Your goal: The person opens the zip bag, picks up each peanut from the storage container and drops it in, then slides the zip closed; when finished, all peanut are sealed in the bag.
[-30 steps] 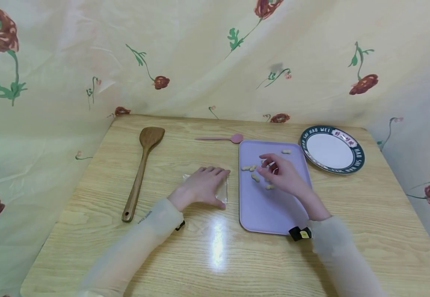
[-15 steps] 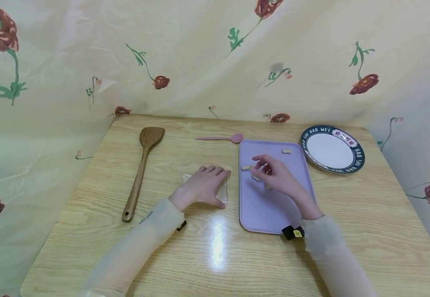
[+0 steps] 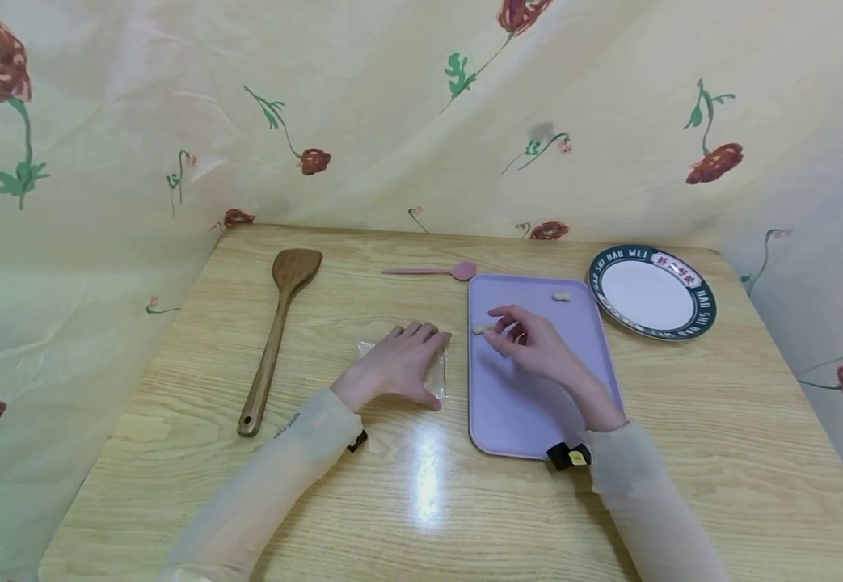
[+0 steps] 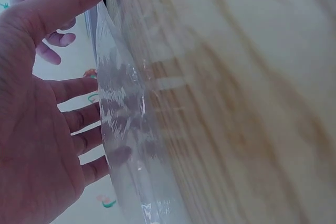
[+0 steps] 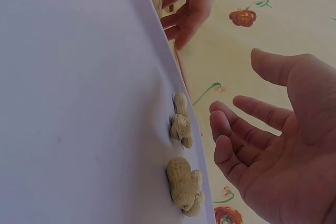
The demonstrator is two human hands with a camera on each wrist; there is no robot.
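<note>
My left hand [image 3: 394, 368], fingers spread, rests on a clear plastic bag [image 3: 436, 377] lying on the table left of the tray. The left wrist view shows its fingertips at the see-through film [image 4: 123, 114]. Over the lilac tray [image 3: 519, 420] hovers my right hand [image 3: 537, 343], its fingers loosely bent with nothing between them. Several peanuts [image 5: 181, 182] lie on the tray below and beside that hand. One peanut [image 3: 561, 297] sits apart near the tray's far right corner, and another peanut [image 3: 481, 329] shows by the left rim. In the head view the right hand hides the others.
A wooden spatula [image 3: 276, 347] lies on the left of the table. Behind the bag is a pink spoon [image 3: 428, 272], its bowl close to the tray's corner. A dark-rimmed plate [image 3: 647, 295] stands at the tray's right. Flowered cloth [image 3: 392, 121] hangs behind the table.
My right hand has shifted left over the tray, covering peanuts that showed before. The left hand has stayed on the plastic bag.
</note>
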